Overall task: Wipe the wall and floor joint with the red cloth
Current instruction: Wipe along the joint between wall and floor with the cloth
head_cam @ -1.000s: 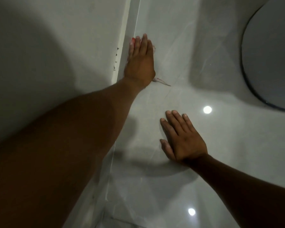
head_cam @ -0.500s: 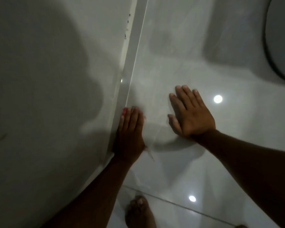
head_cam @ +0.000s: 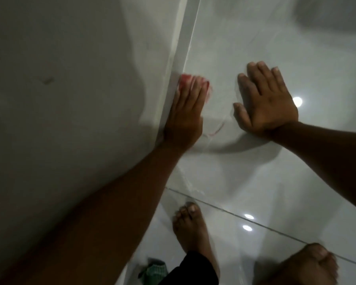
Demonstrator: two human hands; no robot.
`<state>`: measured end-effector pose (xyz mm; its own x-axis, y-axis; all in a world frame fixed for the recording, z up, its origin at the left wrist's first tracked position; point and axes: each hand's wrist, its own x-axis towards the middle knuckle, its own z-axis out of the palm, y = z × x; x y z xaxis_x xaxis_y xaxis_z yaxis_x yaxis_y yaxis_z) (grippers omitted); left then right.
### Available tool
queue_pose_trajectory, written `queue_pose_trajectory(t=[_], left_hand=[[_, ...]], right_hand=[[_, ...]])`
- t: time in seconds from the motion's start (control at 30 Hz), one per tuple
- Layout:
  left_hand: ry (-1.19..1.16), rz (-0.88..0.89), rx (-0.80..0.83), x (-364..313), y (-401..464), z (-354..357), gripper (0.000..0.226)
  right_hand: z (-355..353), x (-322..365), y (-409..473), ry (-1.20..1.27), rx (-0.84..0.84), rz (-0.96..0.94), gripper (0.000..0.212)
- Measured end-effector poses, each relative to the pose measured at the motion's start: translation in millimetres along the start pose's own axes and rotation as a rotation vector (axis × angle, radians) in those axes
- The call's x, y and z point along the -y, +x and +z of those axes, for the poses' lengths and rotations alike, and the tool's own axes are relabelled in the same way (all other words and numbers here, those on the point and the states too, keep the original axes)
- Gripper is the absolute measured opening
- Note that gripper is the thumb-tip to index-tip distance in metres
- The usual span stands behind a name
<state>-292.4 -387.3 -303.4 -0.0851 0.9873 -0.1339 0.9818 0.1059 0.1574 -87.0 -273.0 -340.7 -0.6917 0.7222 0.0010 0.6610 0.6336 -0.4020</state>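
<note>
My left hand (head_cam: 184,118) lies flat on the floor against the pale skirting strip (head_cam: 183,44) where the wall meets the floor. Under its fingers is the red cloth (head_cam: 185,80), with only a blurred red edge showing past the fingertips and a thin red thread trailing near the wrist. My right hand (head_cam: 265,101) rests flat on the glossy floor tile to the right, fingers spread, holding nothing.
The grey wall (head_cam: 70,99) fills the left side. Glossy white floor tiles (head_cam: 255,171) with light reflections spread to the right, a grout line crossing below. My bare left foot (head_cam: 191,229) and right foot (head_cam: 300,266) stand near the bottom, with a green checked cloth (head_cam: 152,270) beside them.
My left hand with the cloth has slid back along the joint toward me over the last second. The view has tilted down, bringing my feet into sight. The right hand stays planted.
</note>
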Motion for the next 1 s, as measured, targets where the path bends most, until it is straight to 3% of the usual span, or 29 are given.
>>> queue_pose_trajectory(t=[0.13, 0.23, 0.43, 0.53, 0.63, 0.73, 0.9, 1.0], left_hand=[[-0.011, -0.077, 0.125, -5, -102, 9, 0.084], [0.02, -0.072, 0.171, -5, -106, 13, 0.078], [0.02, -0.019, -0.047, -1, 7, 16, 0.047], [0.03, 0.031, -0.113, 1, 99, 6, 0.054], [0.043, 0.014, -0.056, 0, 191, -11, 0.066], [0.045, -0.018, -0.011, -1, 220, -20, 0.07], [-0.03, 0.038, -0.063, 4, 111, -6, 0.07], [-0.021, -0.034, 0.027, -3, 2, 2, 0.069]], right_hand=[[0, 0, 0, 0.004, -0.022, -0.006, 0.072], [-1, -2, 1, -0.006, -0.021, -0.008, 0.072], [-1, -1, 3, -0.028, 0.009, 0.016, 0.073], [-2, -2, 4, -0.038, 0.008, 0.021, 0.073], [0, -1, 3, -0.048, -0.007, 0.015, 0.072], [-1, 0, 3, -0.046, 0.024, 0.026, 0.073], [1, -1, 4, -0.034, -0.001, 0.013, 0.072], [3, 0, 1, -0.027, -0.019, 0.018, 0.072]])
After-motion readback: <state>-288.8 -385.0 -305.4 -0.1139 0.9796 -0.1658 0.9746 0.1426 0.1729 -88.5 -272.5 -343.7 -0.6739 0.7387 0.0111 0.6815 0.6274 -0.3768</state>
